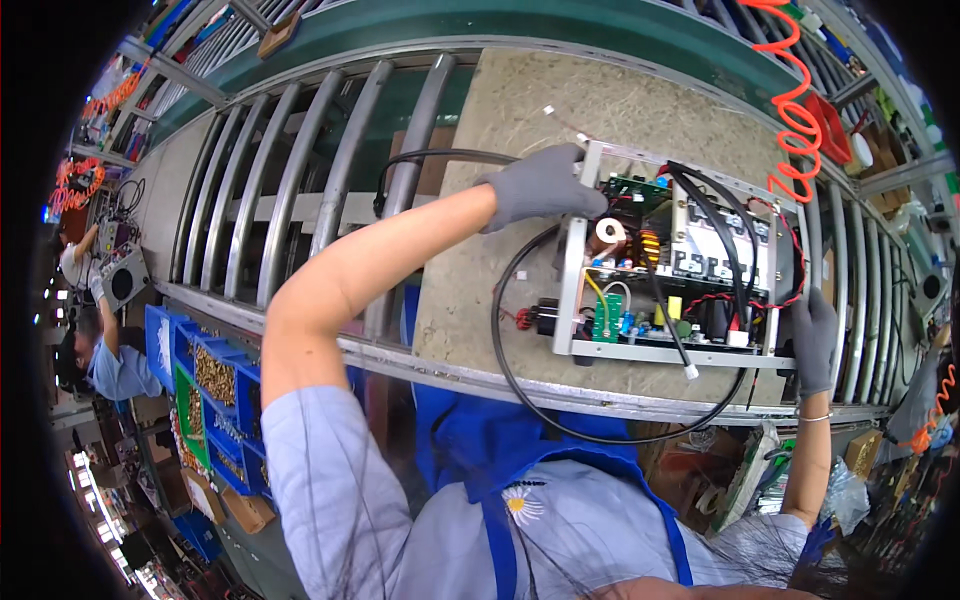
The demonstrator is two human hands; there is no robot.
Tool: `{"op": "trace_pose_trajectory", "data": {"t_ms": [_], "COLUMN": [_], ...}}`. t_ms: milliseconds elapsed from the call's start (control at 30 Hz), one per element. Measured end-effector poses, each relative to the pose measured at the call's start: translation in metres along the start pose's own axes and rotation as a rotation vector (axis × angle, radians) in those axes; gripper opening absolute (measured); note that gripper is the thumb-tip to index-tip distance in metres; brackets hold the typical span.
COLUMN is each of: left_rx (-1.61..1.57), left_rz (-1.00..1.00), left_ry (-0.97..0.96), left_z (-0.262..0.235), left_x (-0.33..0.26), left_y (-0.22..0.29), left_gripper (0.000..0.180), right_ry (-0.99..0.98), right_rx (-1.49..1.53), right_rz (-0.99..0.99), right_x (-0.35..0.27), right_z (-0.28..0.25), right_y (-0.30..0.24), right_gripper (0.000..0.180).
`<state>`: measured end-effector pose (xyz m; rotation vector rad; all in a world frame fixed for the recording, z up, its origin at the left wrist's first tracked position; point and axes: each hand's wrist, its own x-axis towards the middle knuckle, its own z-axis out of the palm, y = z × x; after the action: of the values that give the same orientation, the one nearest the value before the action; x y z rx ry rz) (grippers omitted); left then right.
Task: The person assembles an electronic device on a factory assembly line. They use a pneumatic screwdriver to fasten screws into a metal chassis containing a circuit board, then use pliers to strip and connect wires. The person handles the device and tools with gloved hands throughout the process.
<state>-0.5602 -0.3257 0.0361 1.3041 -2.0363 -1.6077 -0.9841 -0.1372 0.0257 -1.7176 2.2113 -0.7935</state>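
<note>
An open metal chassis (660, 354) full of electronics lies on a worn board (500, 110) in front of me. Inside it show a green circuit board (607, 318), a copper-coloured coil, a white panel and black cables. My left hand (545, 187), in a grey glove, grips the far left corner of the frame, its fingertips partly hidden. At the right end my right hand (815, 340), also gloved, is closed against the chassis's side; its thumb is hard to make out. A thick black cable (500, 345) loops round the near left side of the chassis.
Metal rollers (300, 175) run left and right of the board. A coiled orange air hose (795, 110) hangs at the far right. Blue bins (240, 375) of small fasteners stand at the lower left. Another person (120, 350) works at the far left near a speaker-like box.
</note>
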Motion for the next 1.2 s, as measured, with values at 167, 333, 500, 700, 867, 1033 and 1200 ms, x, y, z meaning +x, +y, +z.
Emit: {"op": "trace_pose_trajectory", "data": {"t_ms": [167, 333, 500, 700, 867, 1033, 1200], "left_rx": [-0.041, 0.129, -0.003, 0.086, 0.117, 0.085, 0.067], "left_rz": [0.149, 0.313, 0.583, 0.488, 0.500, 0.472, 0.585], "left_ry": [0.177, 0.495, 0.753, 1.055, 1.260, 1.149, 1.362], "left_z": [-0.032, -0.064, -0.031, 0.031, 0.071, 0.073, 0.064], "left_x": [0.016, -0.021, -0.087, -0.182, -0.198, -0.189, -0.150], "left_y": [-0.022, -0.014, -0.043, -0.128, -0.124, -0.129, -0.106], "left_gripper": [0.068, 0.073, 0.074, 0.081, 0.050, 0.064, 0.055], "right_ry": [0.054, 0.442, 0.602, 0.618, 0.641, 0.707, 0.832], "right_rx": [-0.020, 0.048, 0.149, 0.153, 0.383, 1.256, 1.137], "right_rz": [0.068, -0.070, -0.111, -0.132, 0.060, 0.116, 0.014], "right_x": [0.003, -0.007, -0.067, -0.170, -0.199, -0.146, -0.073], "right_z": [0.021, 0.072, 0.108, 0.201, 0.266, 0.240, 0.225], "right_y": [-0.057, -0.093, -0.104, -0.040, 0.020, -0.047, -0.073], "right_gripper": [0.029, 0.026, 0.033, 0.047, 0.043, 0.049, 0.061]}}
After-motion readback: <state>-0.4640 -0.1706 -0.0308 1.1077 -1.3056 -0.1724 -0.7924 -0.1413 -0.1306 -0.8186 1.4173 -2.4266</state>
